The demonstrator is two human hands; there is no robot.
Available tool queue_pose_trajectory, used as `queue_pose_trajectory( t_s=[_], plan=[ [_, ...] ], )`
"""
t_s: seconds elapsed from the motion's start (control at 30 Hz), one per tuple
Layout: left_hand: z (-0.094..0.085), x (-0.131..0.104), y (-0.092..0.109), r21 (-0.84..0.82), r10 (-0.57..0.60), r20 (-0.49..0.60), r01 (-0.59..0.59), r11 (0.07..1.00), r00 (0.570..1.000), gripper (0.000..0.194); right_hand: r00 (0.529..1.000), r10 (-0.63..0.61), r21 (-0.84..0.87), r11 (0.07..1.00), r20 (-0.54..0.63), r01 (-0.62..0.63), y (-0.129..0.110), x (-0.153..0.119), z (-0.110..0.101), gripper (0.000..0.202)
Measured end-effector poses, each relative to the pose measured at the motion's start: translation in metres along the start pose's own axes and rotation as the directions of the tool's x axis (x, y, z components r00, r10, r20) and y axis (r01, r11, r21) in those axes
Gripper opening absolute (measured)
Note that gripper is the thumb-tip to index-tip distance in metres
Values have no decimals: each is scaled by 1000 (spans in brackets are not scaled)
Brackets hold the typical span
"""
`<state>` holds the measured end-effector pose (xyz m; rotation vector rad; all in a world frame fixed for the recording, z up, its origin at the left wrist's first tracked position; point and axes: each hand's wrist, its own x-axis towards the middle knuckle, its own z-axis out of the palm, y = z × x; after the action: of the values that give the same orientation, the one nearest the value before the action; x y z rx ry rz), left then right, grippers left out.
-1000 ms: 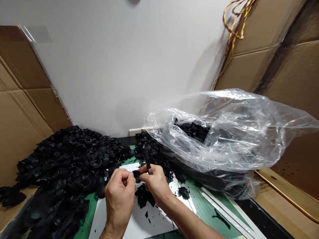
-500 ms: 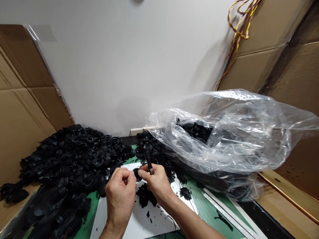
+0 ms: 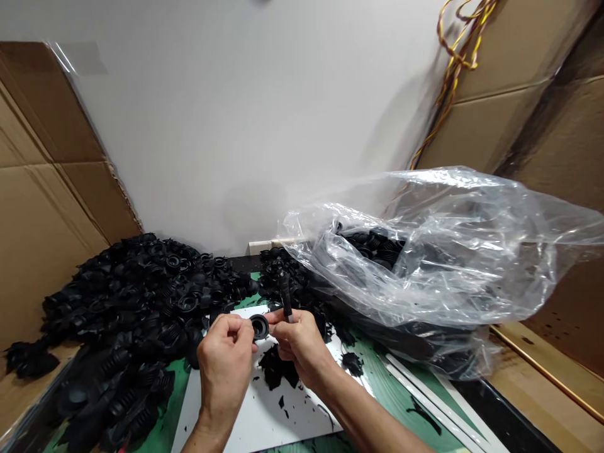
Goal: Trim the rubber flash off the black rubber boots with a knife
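Between the thumb and fingers of my left hand (image 3: 225, 355) is a round black rubber part (image 3: 259, 327), its ringed opening turned toward me. My right hand (image 3: 302, 343) is closed around a slim dark-handled tool (image 3: 286, 299) that points upward; its working end is hidden. The right fingertips are at the part's right edge; whether they touch it I cannot tell. Below both hands, black rubber scraps (image 3: 276, 368) lie on a white board (image 3: 264, 415).
A big heap of black rubber parts (image 3: 141, 296) covers the left side. To the right sits a clear plastic bag (image 3: 448, 264) with similar parts inside. White strips (image 3: 425, 396) lie on the green mat (image 3: 396, 402). Cardboard walls (image 3: 56, 145) stand at both sides.
The black rubber part shows more of its round face now. My right thumb has drawn back from it, and the tool has tipped more upright.
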<state>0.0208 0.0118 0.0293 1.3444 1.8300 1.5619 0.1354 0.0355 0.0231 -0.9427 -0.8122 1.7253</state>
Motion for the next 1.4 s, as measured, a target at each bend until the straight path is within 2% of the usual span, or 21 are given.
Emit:
queue_pose_trajectory(
  t_s=[0.17, 0.4, 0.57, 0.67, 0.83, 1.03, 1.1, 1.2, 1.3, 1.4],
  plan=[
    [-2, 1, 0, -7, -26, -7, 26, 1000, 1000, 14, 1000, -9, -8, 1000, -14, 9, -1, -1, 1, 17],
    [1, -2, 2, -29, -23, 5, 24, 999, 1000, 15, 993, -55, -71, 996, -107, 47, 2, 3, 5, 9],
    [0, 5, 2, -131, -176, 19, 177, 975, 984, 16, 1000, 9, -27, 1000, 19, -9, -5, 0, -2, 13],
    [-1, 8, 4, -238, -247, 77, 258, 936, 966, 17, 999, -13, -60, 998, 32, 15, -9, -2, -5, 29],
    [2, 7, 4, -275, -214, 149, 248, 929, 965, 22, 992, -40, -85, 995, 122, 51, -6, -2, -6, 52],
    [3, 8, 0, -222, -194, 196, 236, 946, 961, 31, 984, -65, -139, 986, 164, 88, -2, 0, -9, 37],
    [3, 9, 1, -308, -204, 199, 258, 916, 959, 31, 988, -90, -161, 981, 123, 110, -1, 2, -9, 33],
    [2, 8, 6, -454, -233, 225, 313, 834, 946, 31, 989, -143, -128, 982, -28, 138, 2, 4, -9, 32],
    [4, 4, 8, -437, -254, 293, 366, 822, 922, 32, 971, -191, -66, 981, -143, 184, 8, 5, -8, 37],
    [7, 0, 5, -369, -235, 274, 328, 870, 933, 26, 966, -212, -49, 977, -151, 207, 13, 4, -7, 43]
  ],
)
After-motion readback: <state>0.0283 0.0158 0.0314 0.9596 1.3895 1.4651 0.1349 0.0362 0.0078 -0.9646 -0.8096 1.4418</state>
